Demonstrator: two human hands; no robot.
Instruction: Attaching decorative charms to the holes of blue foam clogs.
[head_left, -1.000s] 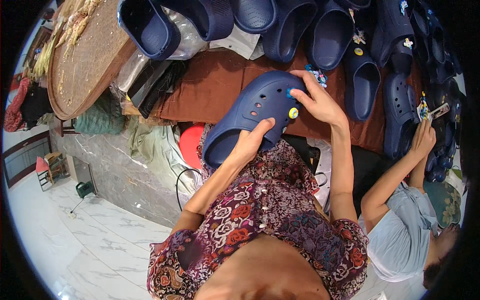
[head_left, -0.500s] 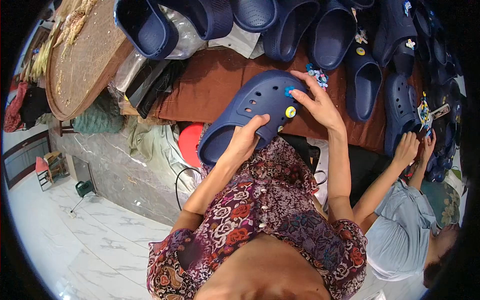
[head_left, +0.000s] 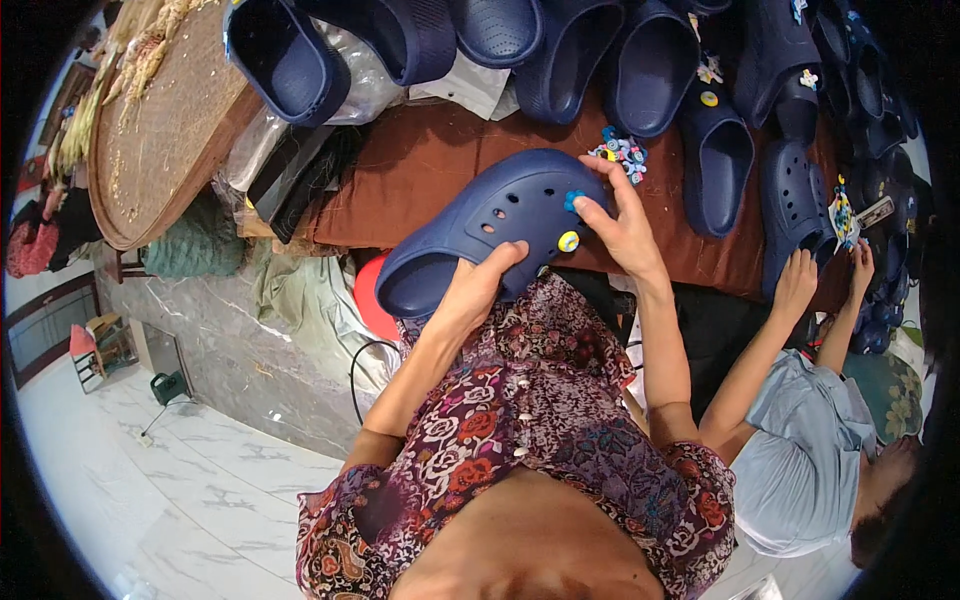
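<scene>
A navy blue clog point(head_left: 440, 222) with round vent holes is held tilted over the table's near edge. My left hand point(head_left: 482, 285) grips its side, thumb on top and fingers inside the opening. My right hand point(head_left: 625, 230) is at the toe, its thumb pressing a small blue shoe charm point(head_left: 573, 200) on the upper and its forefinger reaching over the toe's far edge. Beside that charm sits a round yellow charm point(head_left: 568, 241). Just beyond the toe, a small pile of colourful charms point(head_left: 625, 157) lies on the brown tabletop point(head_left: 420, 165).
Several navy clogs point(head_left: 653, 75) line the table's far side and right. A co-worker's hands point(head_left: 797, 285) work by another clog point(head_left: 792, 205) at the right. A round woven tray point(head_left: 165, 140) stands at the left, near plastic bags. A red round seat point(head_left: 372, 298) is below the table edge.
The clog and both my hands have shifted slightly left, and the clog has tilted a little flatter. My right thumb stays on the blue charm. The co-worker's hands have moved slightly.
</scene>
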